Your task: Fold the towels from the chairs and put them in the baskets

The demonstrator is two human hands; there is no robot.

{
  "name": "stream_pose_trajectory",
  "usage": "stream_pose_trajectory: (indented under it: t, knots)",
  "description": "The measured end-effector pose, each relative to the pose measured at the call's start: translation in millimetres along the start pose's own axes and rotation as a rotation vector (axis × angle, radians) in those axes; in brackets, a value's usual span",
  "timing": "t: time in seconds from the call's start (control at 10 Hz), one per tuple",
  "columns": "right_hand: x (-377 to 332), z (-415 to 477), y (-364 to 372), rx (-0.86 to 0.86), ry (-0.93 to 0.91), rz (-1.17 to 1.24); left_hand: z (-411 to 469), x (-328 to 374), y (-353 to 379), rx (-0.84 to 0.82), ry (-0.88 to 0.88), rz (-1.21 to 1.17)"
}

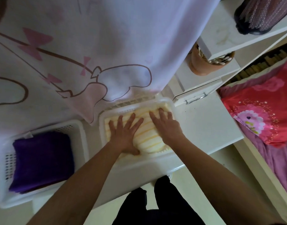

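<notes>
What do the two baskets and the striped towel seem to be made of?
The left basket and right basket look like white moulded plastic with perforated walls. The striped towel seems soft terry cloth: it bulges between the left hand and right hand.

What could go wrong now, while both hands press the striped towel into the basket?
The striped towel bulges between the left hand and right hand at the near side of the white basket; it may spring up or unfold once released. The curtain hem hangs at the far rim and could get caught inside.
</notes>
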State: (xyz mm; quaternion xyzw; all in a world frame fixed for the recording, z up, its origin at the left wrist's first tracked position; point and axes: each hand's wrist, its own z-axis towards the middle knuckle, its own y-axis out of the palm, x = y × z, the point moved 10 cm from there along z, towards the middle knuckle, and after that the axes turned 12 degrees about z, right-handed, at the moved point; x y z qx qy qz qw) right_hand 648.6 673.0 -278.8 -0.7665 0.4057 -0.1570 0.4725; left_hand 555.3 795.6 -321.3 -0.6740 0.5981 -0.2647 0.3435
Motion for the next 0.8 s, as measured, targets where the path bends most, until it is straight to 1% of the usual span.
stream_pose_trajectory:
  t: [0.1,0.2,0.4,0.5,0.6,0.7,0.8]
  knots:
    - [-6,25,-14,0.018,-0.065,-0.038,9,-14,-7,0.007,-0.078,-0.057]
    - [-10,44,-18,0.049,-0.083,-0.082,20,-22,-13,0.016,-0.131,-0.064]
    - [-8,56,-14,0.077,-0.087,-0.085,30,-27,-17,0.073,-0.153,-0.058]
    - [-7,47,-15,0.128,-0.116,-0.096,22,-27,-22,0.126,-0.101,-0.09]
    - [0,29,-9,0.132,-0.066,-0.221,3,-27,-33,0.179,-0.074,-0.074]
    - [2,1,-15,0.18,-0.034,-0.202,-18,-22,-39,0.194,-0.075,-0.024]
    - [9,-30,-32,0.232,-0.004,-0.146,-49,-26,-50,0.315,-0.11,-0.021]
